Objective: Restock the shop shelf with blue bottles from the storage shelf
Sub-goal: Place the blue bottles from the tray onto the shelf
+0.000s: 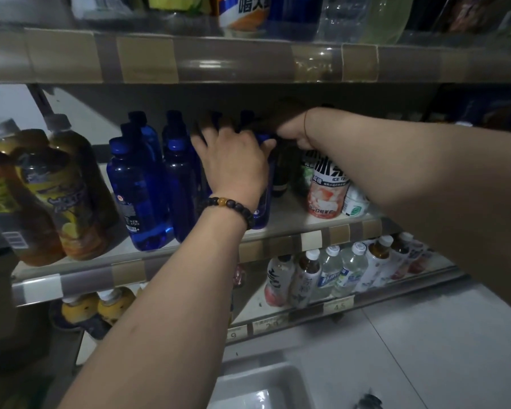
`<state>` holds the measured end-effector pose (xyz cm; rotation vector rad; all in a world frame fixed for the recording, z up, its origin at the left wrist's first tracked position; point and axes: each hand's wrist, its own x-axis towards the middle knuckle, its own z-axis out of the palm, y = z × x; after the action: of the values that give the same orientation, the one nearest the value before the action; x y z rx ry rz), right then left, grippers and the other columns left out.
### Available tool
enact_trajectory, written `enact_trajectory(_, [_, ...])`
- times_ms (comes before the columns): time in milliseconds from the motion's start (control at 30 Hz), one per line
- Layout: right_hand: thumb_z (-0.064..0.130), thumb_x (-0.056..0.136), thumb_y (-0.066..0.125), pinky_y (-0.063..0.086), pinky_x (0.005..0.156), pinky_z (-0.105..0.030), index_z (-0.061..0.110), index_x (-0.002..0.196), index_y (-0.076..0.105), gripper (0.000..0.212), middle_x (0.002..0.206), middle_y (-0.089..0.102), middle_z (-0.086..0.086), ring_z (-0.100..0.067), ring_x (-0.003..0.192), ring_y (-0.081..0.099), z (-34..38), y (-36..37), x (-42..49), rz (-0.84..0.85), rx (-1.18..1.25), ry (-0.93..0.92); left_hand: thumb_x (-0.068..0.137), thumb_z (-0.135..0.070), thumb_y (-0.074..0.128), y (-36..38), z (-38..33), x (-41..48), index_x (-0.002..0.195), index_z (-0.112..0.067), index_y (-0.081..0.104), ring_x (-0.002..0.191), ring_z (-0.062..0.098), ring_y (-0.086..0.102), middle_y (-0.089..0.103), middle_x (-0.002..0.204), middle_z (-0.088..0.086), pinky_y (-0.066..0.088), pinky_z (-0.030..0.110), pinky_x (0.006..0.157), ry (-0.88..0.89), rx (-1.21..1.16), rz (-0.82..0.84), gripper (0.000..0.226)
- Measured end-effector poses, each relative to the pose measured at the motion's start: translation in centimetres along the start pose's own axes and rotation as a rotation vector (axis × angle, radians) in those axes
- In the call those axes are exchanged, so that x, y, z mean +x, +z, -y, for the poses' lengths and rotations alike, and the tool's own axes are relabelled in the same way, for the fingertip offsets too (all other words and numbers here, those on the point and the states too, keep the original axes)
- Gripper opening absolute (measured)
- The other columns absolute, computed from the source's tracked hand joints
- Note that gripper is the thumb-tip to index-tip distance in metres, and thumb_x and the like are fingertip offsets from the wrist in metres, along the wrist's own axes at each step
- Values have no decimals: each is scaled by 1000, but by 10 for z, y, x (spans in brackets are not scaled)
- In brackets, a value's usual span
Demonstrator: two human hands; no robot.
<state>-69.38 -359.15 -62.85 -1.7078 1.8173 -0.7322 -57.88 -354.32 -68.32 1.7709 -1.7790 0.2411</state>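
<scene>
Several blue bottles (136, 190) with blue caps stand in rows on the middle shelf (278, 240). My left hand (233, 163), a bead bracelet on its wrist, lies over the upper part of a blue bottle (263, 211) at the right end of the group, fingers spread around it. My right hand (289, 128) reaches deep under the upper shelf just behind and to the right, fingers curled near the top of a blue bottle; its grip is hidden in shadow.
Brown tea bottles (59, 196) crowd the shelf's left side. An ice tea bottle (325, 187) and a dark bottle (281, 172) stand to the right. The upper shelf (189, 60) hangs low overhead. The lower shelf holds several drinks (337, 270). A white tray (263, 388) lies below.
</scene>
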Motion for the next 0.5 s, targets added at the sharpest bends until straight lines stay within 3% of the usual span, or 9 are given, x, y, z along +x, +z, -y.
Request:
enact_trajectory(133, [10, 103, 50, 51, 60, -26, 16, 79, 56, 25, 79, 61, -3, -15, 65, 59, -3, 5, 0, 29, 125, 33, 97, -61, 57, 0, -7, 0, 104, -15, 81, 131, 43, 47, 68, 123, 15, 27, 57, 116, -47, -36, -76, 52])
enact_trajectory(300, [26, 102, 57, 45, 42, -14, 19, 80, 58, 23, 77, 61, 0, -12, 63, 55, -4, 10, -10, -22, 389, 78, 94, -59, 63, 0, -15, -4, 103, -14, 81, 129, 42, 48, 70, 119, 15, 29, 54, 114, -93, -16, -145, 49])
enact_trajectory(333, [32, 101, 59, 50, 47, -15, 18, 86, 62, 21, 81, 65, -2, -14, 68, 61, -5, 12, -11, -46, 431, 69, 94, -59, 63, 0, -15, -5, 103, -13, 81, 129, 42, 48, 71, 118, 16, 30, 54, 113, -98, -11, -145, 50])
enact_trajectory(433, [37, 94, 67, 59, 86, -33, 15, 112, 73, 30, 108, 73, -6, -24, 98, 70, -14, 21, -11, -249, 309, -98, 99, -57, 57, -6, -10, -7, 108, -13, 79, 131, 42, 46, 69, 122, 17, 30, 53, 113, -78, 13, -85, 50])
enact_trajectory(500, [31, 92, 69, 57, 85, -33, 15, 105, 76, 22, 97, 73, -4, -22, 91, 69, -17, 25, -20, -297, 301, -164, 104, -51, 52, -16, -5, -5, 116, -16, 75, 130, 41, 45, 66, 127, 16, 31, 51, 111, -3, 56, 17, 44])
